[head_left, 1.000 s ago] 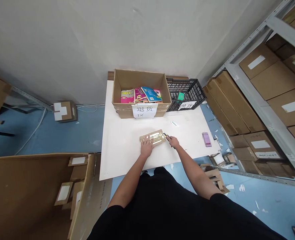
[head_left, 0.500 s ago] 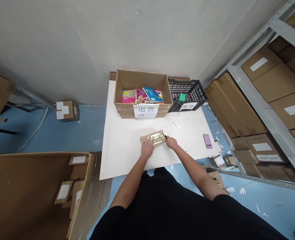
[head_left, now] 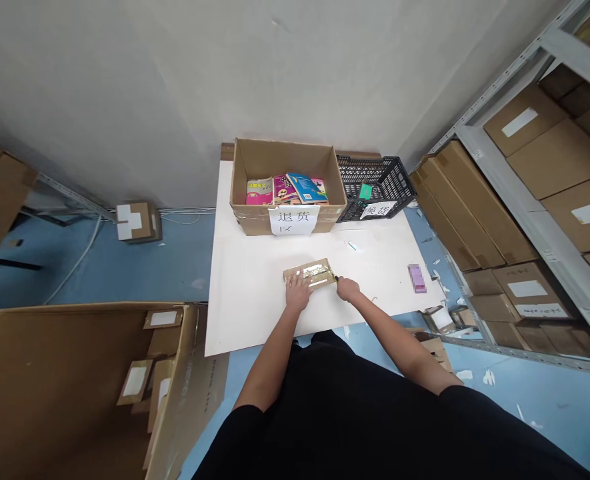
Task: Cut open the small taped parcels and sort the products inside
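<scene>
A small flat cardboard parcel point(head_left: 321, 271), with shiny clear tape along its top, lies slightly slanted on the white table point(head_left: 255, 293). My left hand point(head_left: 298, 291) rests on the parcel's left part with fingers spread, pressing on it. At the right end of the parcel, my right hand point(head_left: 347, 289) is closed around a utility knife point(head_left: 336, 278), dark with a bit of yellow. Its tip is at the parcel's right edge; whether the blade is in the tape I cannot tell. Most of the knife is hidden in the fist.
A cardboard box point(head_left: 239, 213) holding several books and a black plastic crate point(head_left: 399, 193) stand at the table's back. A purple item point(head_left: 417, 279) lies right, a small white-and-green item point(head_left: 351, 246) behind the parcel. A large open carton point(head_left: 75, 310) stands left, loaded shelving point(head_left: 535, 220) right.
My right hand and the knife have drawn back slightly, from over the parcel's right end to its edge. My left hand stays on the parcel. The whole view has shifted a little.
</scene>
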Tool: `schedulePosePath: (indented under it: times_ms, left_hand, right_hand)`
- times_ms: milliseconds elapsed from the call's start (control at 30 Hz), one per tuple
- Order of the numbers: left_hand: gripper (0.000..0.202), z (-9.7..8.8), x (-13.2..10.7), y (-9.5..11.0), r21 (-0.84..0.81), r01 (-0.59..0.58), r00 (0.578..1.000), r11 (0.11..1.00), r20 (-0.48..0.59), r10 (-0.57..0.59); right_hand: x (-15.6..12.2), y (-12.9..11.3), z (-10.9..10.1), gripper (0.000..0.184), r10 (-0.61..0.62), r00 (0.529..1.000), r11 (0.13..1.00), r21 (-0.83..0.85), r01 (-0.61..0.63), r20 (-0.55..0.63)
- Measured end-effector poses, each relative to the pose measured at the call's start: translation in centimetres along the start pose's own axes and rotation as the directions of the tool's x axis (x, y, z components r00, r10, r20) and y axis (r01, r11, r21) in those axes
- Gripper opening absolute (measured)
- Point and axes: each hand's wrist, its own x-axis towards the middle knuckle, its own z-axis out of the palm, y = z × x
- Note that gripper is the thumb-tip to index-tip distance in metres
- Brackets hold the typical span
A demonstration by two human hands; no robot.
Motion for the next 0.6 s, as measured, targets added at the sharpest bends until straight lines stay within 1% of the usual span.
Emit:
schedulePosePath:
  times_ms: [133,200,233,300,333,367,400,467,500,533,567,600]
  left_hand:
    - [0.064,-0.7,-0.2,0.1,0.021,-0.024,1.0,0.999,0.014,0.023]
    - [0.064,-1.2,-0.3,0.1,0.022,-0.026,0.999,0.999,0.032,0.025]
    - [0.064,-1.4,-0.3,0.2,0.021,-0.024,0.999,0.999,0.043,0.023]
    - [0.065,-2.1,-0.3,0.2,0.019,-0.03,0.999,0.999,0.045,0.029]
    - [0.065,-2.5,-0.2,0.1,0.019,-0.039,0.999,0.999,0.033,0.038]
    - [0.064,-2.9,0.0,0.0,0.018,-0.05,0.999,0.999,0.012,0.05]
    - [0.061,-3.3,0.2,-0.3,0.02,-0.057,0.998,0.998,-0.021,0.057]
    - [0.059,-4.2,1.0,-0.9,0.026,-0.049,0.994,0.998,-0.093,0.051]
    - [0.06,-4.6,1.5,-1.3,0.034,-0.035,0.993,0.999,-0.112,0.038]
    - [0.063,-5.0,2.0,-1.7,0.042,-0.013,0.994,0.999,-0.112,0.018]
    - [0.068,-5.3,2.4,-2.0,0.048,0.012,0.996,0.999,-0.092,-0.007]
    - [0.073,-5.6,2.8,-2.4,0.054,0.037,0.998,0.998,-0.056,-0.034]
  right_hand:
    - [-0.6,0.4,-0.2,0.03,0.007,1.0,1.0,0.013,-0.007,0.021]
    - [-0.8,1.2,-0.2,0.024,0.001,1.0,0.998,0.059,-0.002,0.025]
    - [-0.9,1.9,0.1,0.021,-0.007,1.0,0.993,0.116,0.006,0.012]
    - [-1.2,3.7,1.3,0.023,0.002,0.999,0.948,0.318,0.014,-0.05]
    - [-1.4,4.7,2.4,0.026,0.036,0.995,0.895,0.446,0.008,-0.09]
    - [-1.6,5.7,3.8,0.028,0.102,0.987,0.817,0.577,-0.014,-0.12]
    - [-1.9,6.6,5.3,0.031,0.193,0.973,0.724,0.688,-0.055,-0.125]
    - [-2.2,8.0,8.6,0.038,0.333,0.941,0.545,0.826,-0.144,-0.056]
    - [-2.3,8.5,10.0,0.04,0.361,0.933,0.474,0.86,-0.188,0.005]
    - [-2.2,8.8,11.2,0.041,0.37,0.928,0.421,0.881,-0.217,0.052]
    - [-2.1,9.1,11.9,0.04,0.363,0.929,0.393,0.891,-0.229,0.078]
    - [-1.7,9.3,12.2,0.038,0.343,0.937,0.401,0.891,-0.212,0.069]
